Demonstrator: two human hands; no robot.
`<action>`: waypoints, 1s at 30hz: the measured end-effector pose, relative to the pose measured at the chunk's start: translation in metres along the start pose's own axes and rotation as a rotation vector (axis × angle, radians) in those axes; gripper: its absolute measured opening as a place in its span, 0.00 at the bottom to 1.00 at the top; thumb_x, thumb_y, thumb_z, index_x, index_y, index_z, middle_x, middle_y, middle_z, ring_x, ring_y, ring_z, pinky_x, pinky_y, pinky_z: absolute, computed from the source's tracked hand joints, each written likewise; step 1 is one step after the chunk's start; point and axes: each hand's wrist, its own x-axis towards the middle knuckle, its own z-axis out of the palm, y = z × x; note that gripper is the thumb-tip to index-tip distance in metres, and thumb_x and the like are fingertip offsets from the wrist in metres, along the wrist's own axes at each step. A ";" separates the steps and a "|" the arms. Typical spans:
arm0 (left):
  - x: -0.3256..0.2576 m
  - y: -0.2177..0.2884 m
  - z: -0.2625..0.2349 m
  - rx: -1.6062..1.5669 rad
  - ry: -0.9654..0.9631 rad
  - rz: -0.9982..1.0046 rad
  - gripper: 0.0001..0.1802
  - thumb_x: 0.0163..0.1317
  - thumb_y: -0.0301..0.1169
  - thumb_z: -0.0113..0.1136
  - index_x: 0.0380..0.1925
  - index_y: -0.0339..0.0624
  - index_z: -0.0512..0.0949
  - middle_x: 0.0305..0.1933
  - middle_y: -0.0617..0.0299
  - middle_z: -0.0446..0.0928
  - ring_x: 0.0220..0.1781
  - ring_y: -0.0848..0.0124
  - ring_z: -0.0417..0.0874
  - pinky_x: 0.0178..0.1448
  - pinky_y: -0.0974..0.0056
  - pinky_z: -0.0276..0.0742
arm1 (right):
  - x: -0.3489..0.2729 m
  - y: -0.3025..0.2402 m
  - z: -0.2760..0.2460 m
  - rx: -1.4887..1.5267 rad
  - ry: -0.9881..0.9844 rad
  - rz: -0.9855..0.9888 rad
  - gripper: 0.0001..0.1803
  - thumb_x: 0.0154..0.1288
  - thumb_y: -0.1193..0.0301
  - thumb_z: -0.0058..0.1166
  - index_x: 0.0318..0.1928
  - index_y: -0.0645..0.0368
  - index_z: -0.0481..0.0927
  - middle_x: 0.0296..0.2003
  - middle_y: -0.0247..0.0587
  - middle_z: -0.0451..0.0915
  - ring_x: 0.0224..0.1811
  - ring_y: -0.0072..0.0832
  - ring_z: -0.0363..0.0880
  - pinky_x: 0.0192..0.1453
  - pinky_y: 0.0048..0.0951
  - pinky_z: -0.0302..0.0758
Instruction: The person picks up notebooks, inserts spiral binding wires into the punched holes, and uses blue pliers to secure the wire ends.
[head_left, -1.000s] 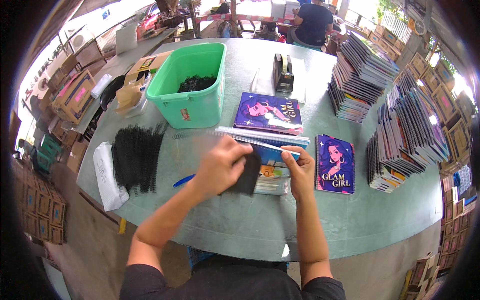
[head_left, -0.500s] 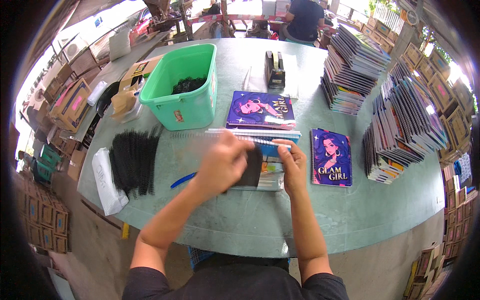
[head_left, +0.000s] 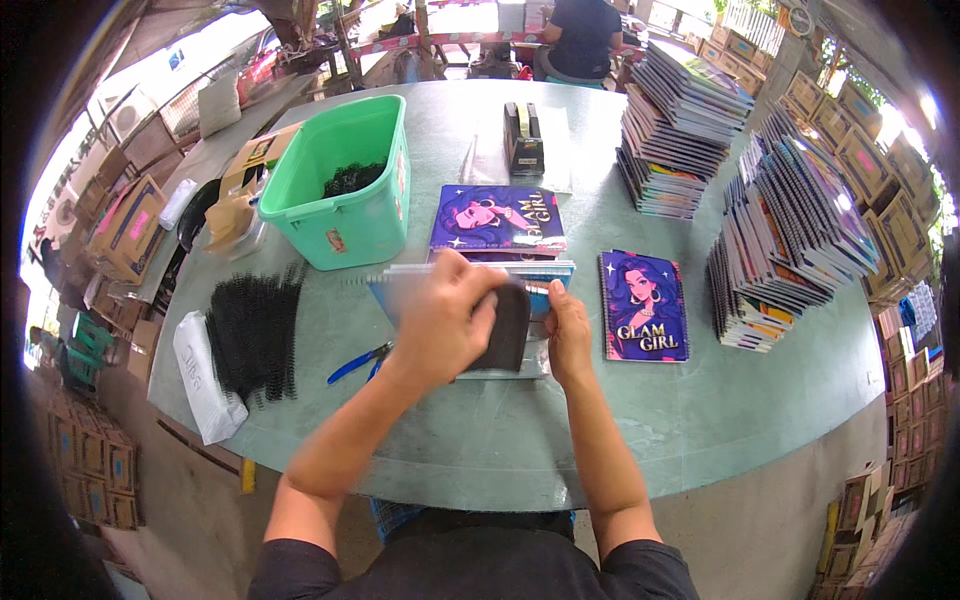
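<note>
My left hand (head_left: 440, 320), blurred, is closed round a dark flat pad (head_left: 512, 335) with a rounded lower end, pressed against the bound edge of a notebook (head_left: 550, 271). Thumb and fingers of my right hand (head_left: 570, 330) pinch that edge at its right end. A thin spiral coil (head_left: 360, 281) pokes out past the left end. The notebook's lower part is mostly hidden by the pad and my hands. Blue-handled pliers (head_left: 352, 368) lie left of my left forearm. Beyond the notebook rest purple-covered notebooks (head_left: 495, 218), and another purple notebook (head_left: 645, 305) lies to the right.
A green tub (head_left: 345, 230) with black coils stands at the far left, near a heap of black coils (head_left: 255, 335) and a white packet (head_left: 208, 380). A tape dispenser (head_left: 523, 140) stands at the back. Tall notebook stacks (head_left: 680, 140) rise at right. Someone sits (head_left: 582, 45) beyond the table.
The whole view has shifted slightly. My left hand and the dark pad have moved a little right along the notebook's edge. More of the pliers shows. My right hand keeps its pinch.
</note>
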 end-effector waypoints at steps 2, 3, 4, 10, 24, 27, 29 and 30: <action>0.008 -0.001 0.004 0.055 0.029 0.183 0.14 0.49 0.18 0.61 0.38 0.40 0.79 0.33 0.54 0.73 0.40 0.59 0.76 0.47 0.61 0.73 | -0.001 -0.004 -0.006 -0.010 -0.120 -0.038 0.24 0.69 0.53 0.46 0.43 0.63 0.81 0.18 0.20 0.61 0.20 0.10 0.51 0.25 0.18 0.45; 0.006 -0.002 0.005 0.059 0.005 0.153 0.14 0.49 0.18 0.61 0.38 0.40 0.79 0.33 0.53 0.73 0.40 0.58 0.76 0.47 0.60 0.73 | -0.003 -0.005 -0.005 -0.011 -0.161 -0.056 0.23 0.69 0.53 0.47 0.43 0.62 0.81 0.20 0.21 0.65 0.22 0.09 0.55 0.26 0.17 0.49; 0.004 -0.004 0.007 0.063 -0.020 0.124 0.14 0.49 0.19 0.61 0.38 0.40 0.79 0.33 0.53 0.72 0.40 0.58 0.76 0.46 0.60 0.73 | -0.004 -0.008 -0.004 -0.013 -0.206 -0.078 0.22 0.69 0.54 0.48 0.43 0.62 0.81 0.21 0.23 0.68 0.24 0.09 0.58 0.27 0.15 0.52; -0.077 -0.012 0.030 0.066 -0.305 0.089 0.17 0.48 0.22 0.58 0.41 0.44 0.79 0.41 0.53 0.74 0.44 0.55 0.75 0.51 0.54 0.71 | -0.003 -0.001 -0.011 -0.260 -0.376 -0.303 0.11 0.65 0.72 0.55 0.45 0.64 0.78 0.39 0.41 0.82 0.46 0.24 0.77 0.50 0.20 0.71; -0.007 -0.004 0.040 0.073 -0.380 0.245 0.10 0.51 0.24 0.58 0.34 0.33 0.77 0.35 0.51 0.76 0.41 0.54 0.76 0.49 0.56 0.71 | -0.008 0.015 -0.026 -0.429 -0.225 -0.258 0.11 0.59 0.78 0.49 0.42 0.67 0.79 0.25 0.32 0.77 0.29 0.15 0.69 0.32 0.23 0.68; -0.002 -0.004 0.039 0.007 -0.413 0.235 0.10 0.49 0.23 0.59 0.33 0.33 0.77 0.35 0.50 0.75 0.41 0.53 0.75 0.50 0.55 0.71 | -0.005 0.026 -0.030 -0.437 -0.217 -0.286 0.10 0.61 0.79 0.48 0.41 0.67 0.79 0.24 0.30 0.75 0.28 0.15 0.67 0.29 0.23 0.66; -0.002 -0.006 0.040 -0.070 -0.365 0.303 0.09 0.47 0.22 0.59 0.32 0.34 0.77 0.33 0.51 0.74 0.40 0.53 0.75 0.49 0.55 0.71 | 0.002 0.032 -0.038 -0.510 -0.227 -0.308 0.09 0.61 0.79 0.48 0.40 0.67 0.79 0.23 0.29 0.75 0.28 0.14 0.67 0.29 0.23 0.67; -0.003 -0.009 0.041 -0.044 -0.374 0.315 0.10 0.47 0.22 0.59 0.32 0.34 0.76 0.34 0.51 0.74 0.41 0.53 0.74 0.48 0.55 0.71 | 0.004 0.031 -0.038 -0.542 -0.234 -0.317 0.09 0.61 0.79 0.47 0.40 0.67 0.79 0.23 0.29 0.75 0.28 0.14 0.67 0.29 0.23 0.67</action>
